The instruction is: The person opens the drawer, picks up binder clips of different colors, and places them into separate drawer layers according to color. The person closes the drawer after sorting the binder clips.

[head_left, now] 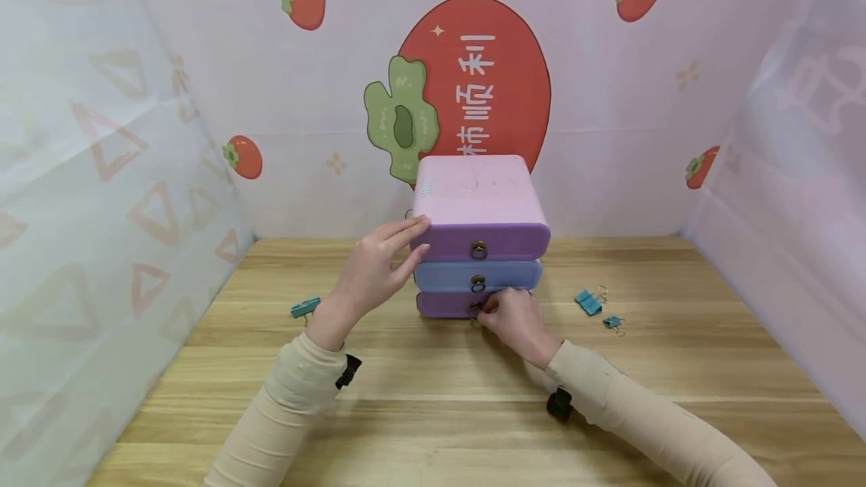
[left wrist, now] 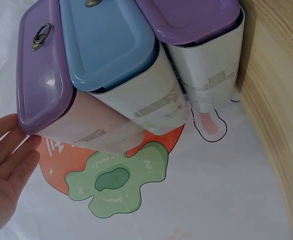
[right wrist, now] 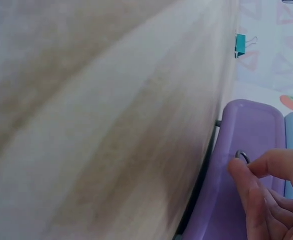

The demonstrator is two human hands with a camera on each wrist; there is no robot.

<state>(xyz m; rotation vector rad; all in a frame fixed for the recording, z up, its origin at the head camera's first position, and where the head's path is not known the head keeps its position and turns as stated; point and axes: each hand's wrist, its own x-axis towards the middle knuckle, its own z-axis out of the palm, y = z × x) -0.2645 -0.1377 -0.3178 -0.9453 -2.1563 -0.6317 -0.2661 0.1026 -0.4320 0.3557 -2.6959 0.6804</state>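
Note:
A small three-tier drawer box [head_left: 483, 190] with a pink top stands upright at the back of the table. Its top drawer front [head_left: 443, 243] is purple, the middle one [head_left: 440, 276] blue, and the bottom one [right wrist: 251, 125] purple, each with a bronze ring pull. My left hand [head_left: 372, 265] rests its extended fingertips on the top tier's left front corner, thumb lower on the side. At the bottom drawer, my right hand [head_left: 516, 318] pinches the ring pull [right wrist: 243, 156] between thumb and index finger. All three drawer fronts sit against the box in the head view.
Two teal binder clips, a larger one [head_left: 588, 302] and a smaller one [head_left: 613, 322], lie right of the box. Another teal clip [head_left: 306, 307] lies left, near my left wrist. A persimmon-printed cloth [head_left: 325, 96] hangs behind the wooden table [head_left: 433, 412] and along both sides.

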